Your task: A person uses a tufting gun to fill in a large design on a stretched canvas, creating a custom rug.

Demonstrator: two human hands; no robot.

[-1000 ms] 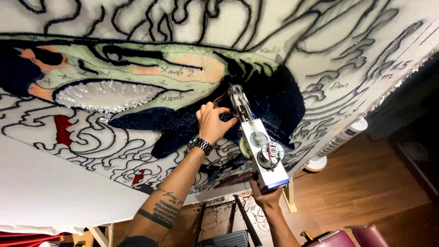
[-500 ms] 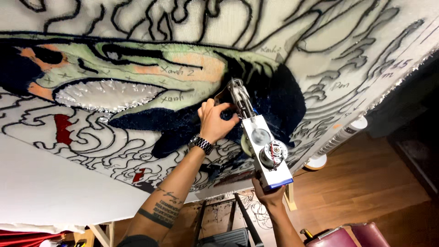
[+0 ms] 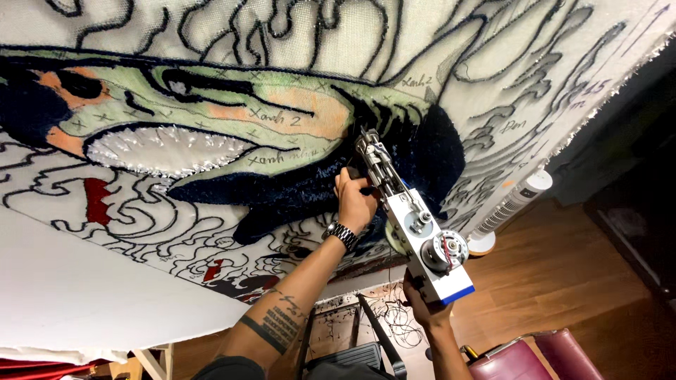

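The tufting gun (image 3: pixel 412 222) is pressed nose-first into the stretched tufting cloth (image 3: pixel 296 42), its needle end meeting the fabric at the border between the dark navy pile (image 3: pixel 282 186) and a pale green patch. Its white body slants down and away from the cloth, ending in a round motor and a blue-edged base.

The left hand (image 3: pixel 354 200) grips the gun's front handle, fingers clenched around it just below the needle end, knuckles almost touching the navy pile. A metal wristwatch (image 3: pixel 343 234) sits on that wrist, and tattoos show on the forearm. The right hand (image 3: pixel 422 304) holds the gun from beneath at its rear; its fingers are closed on the lower handle, mostly hidden behind the base.

Beyond the left fingers, toward the cloth's middle, lie a white toothed strip (image 3: pixel 165 150), orange patches and black outlines still unfilled. Above the fingers, the cloth is bare weave with drawn lines, giving wide unworked room. To the right of the fingers the cloth's frayed edge (image 3: pixel 612 98) runs diagonally, well apart from the gun.

Past that edge stands a white tower fan (image 3: pixel 508 211) on a wooden floor (image 3: pixel 563 281). Below the right fingers a maroon seat (image 3: pixel 535 359) shows, and loose dark yarn scraps lie near a black frame leg (image 3: pixel 380 338).
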